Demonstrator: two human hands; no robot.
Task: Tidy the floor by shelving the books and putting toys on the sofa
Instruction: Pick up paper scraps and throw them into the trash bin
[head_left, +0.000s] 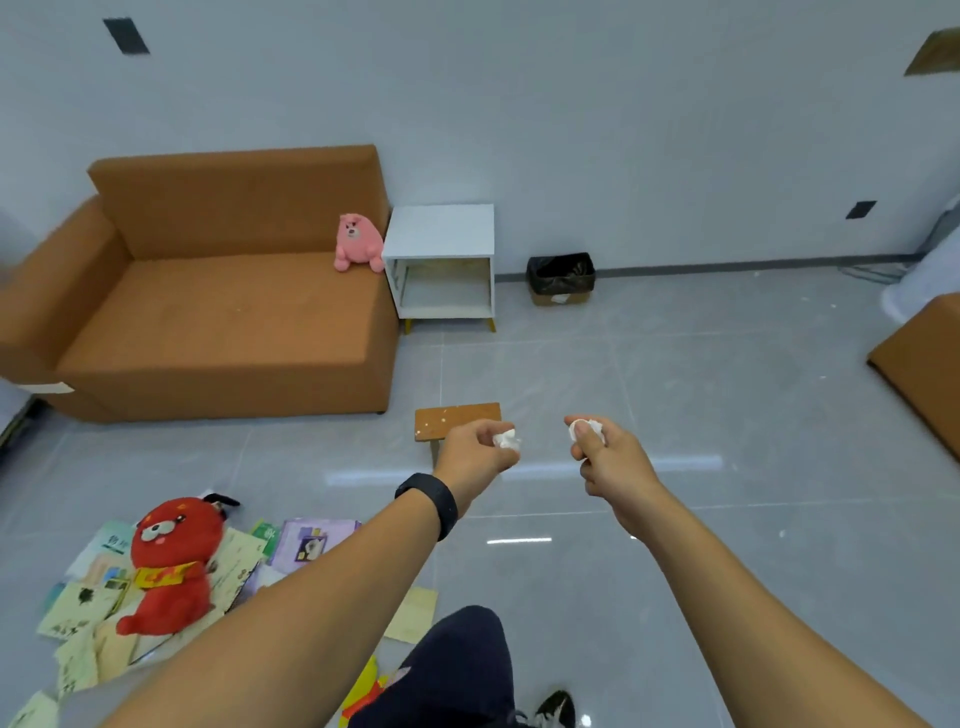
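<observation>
From the head cam, our left hand (475, 451) and right hand (602, 451) each grip a crumpled white wad (506, 440), arms stretched toward the bin (561, 278). The red plush (169, 564) lies on the books (83, 608) on the floor, well apart from the sofa (218, 312). We'd guess the plush goes there next.

Bright, even light all over — cool and soft, hardly a shadow under the sofa (218, 312). The glossy floor (675, 395) throws back white streaks of glare, likely ceiling lamps. Wide-angle bend shows at the edges — the wall (571, 104) and skirting curve. The left border smears into blur, and the books (88, 603) look soft.
</observation>
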